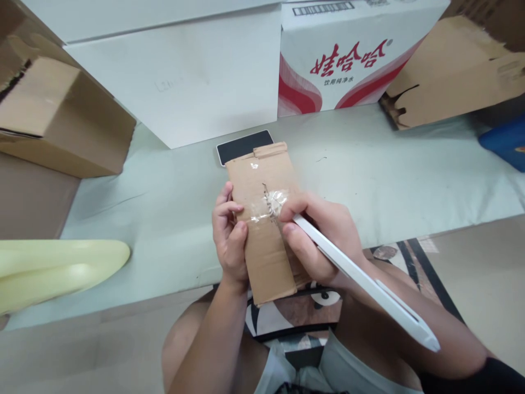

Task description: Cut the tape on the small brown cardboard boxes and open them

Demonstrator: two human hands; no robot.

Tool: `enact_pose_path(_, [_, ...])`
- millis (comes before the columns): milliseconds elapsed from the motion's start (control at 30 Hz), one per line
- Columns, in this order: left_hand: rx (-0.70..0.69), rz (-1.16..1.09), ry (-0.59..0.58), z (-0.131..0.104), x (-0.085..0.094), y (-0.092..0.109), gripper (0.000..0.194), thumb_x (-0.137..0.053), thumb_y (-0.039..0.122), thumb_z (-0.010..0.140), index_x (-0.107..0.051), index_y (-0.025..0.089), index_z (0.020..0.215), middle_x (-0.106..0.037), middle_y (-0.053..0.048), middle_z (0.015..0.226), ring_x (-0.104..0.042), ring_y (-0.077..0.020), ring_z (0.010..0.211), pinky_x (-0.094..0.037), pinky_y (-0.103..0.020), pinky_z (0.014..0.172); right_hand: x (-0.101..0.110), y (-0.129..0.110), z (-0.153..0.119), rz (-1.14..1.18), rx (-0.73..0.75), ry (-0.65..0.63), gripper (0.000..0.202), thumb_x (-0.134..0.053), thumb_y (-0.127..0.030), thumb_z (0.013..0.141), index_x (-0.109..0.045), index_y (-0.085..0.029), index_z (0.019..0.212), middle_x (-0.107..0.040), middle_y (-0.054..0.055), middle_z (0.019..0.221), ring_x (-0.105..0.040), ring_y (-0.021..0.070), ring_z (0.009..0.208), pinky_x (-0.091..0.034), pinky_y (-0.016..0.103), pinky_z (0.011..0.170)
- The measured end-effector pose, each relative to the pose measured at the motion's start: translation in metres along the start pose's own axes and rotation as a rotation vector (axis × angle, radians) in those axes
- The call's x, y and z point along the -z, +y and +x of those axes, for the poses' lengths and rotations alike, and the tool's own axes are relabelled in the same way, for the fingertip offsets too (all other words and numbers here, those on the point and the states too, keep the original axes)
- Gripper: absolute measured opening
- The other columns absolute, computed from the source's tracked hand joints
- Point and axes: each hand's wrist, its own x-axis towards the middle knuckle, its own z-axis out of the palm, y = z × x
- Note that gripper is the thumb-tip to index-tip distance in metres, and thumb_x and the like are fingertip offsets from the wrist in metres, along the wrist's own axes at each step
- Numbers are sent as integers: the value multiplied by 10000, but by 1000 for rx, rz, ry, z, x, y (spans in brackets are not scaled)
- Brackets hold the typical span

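A flat brown cardboard box (264,257), with clear tape and dark marks across its middle, is held tilted over the table's front edge and my lap. My left hand (230,235) grips its left side, thumb on the front face. In my right hand (324,235) is a slim white utility knife (369,287), pinched between thumb and fingers near the taped spot. A long slot runs along its side, and its rear end points down to the right. Fingers hide the knife's tip, so I cannot tell whether a blade is out.
A black-faced phone-like slab (241,146) lies behind the cardboard box on the pale green table cover (176,219). White cartons (197,82) and a red-and-white water carton (348,65) stand at the back. Brown boxes (82,120) flank both sides, with a pale yellow object (61,268) at left.
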Motion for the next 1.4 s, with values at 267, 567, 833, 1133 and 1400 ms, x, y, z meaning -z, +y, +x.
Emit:
enact_pose_path(267, [5,-22,-17,0,0,0,270,-797,488,833,-675,276,949,-600,-27,1511,-468,-340,1515,-430,-515,1227,-1,0,-1,-30,16,18,68,-563,-172,847,-547,-234,823,-531,-77,609,-439,78,482,-385,226,522])
enact_pose_path(567, [15,22,-20,0,1,0,305,-776,523,832,-644,267,933,-596,-31,1541,-475,-357,1513,-450,-523,1206,-3,-1,1,-94,32,9,78,-549,-202,871,-551,-231,798,-535,-71,611,-421,77,483,-374,222,513])
enact_pose_path(833, [9,16,-4,0,1,-2,287,-780,513,828,-658,275,934,-599,-23,1530,-458,-350,1524,-440,-516,1212,-4,0,1,-94,32,20,69,-543,-196,864,-560,-227,804,-520,-75,603,-415,71,478,-364,209,494])
enact_pose_path(1133, [7,-20,-1,0,0,-1,256,-801,479,822,-691,278,936,-608,-23,1510,-463,-337,1522,-440,-494,1206,-4,0,1,-91,28,16,69,-546,-202,858,-559,-232,797,-534,-69,602,-422,76,478,-363,213,491])
enact_pose_path(1400, [5,-22,8,-1,-1,-1,272,-791,492,824,-675,269,928,-611,-37,1508,-501,-335,1487,-466,-487,1177,-4,-1,1,-95,32,25,74,-550,-197,863,-565,-221,795,-537,-72,608,-430,67,484,-373,201,495])
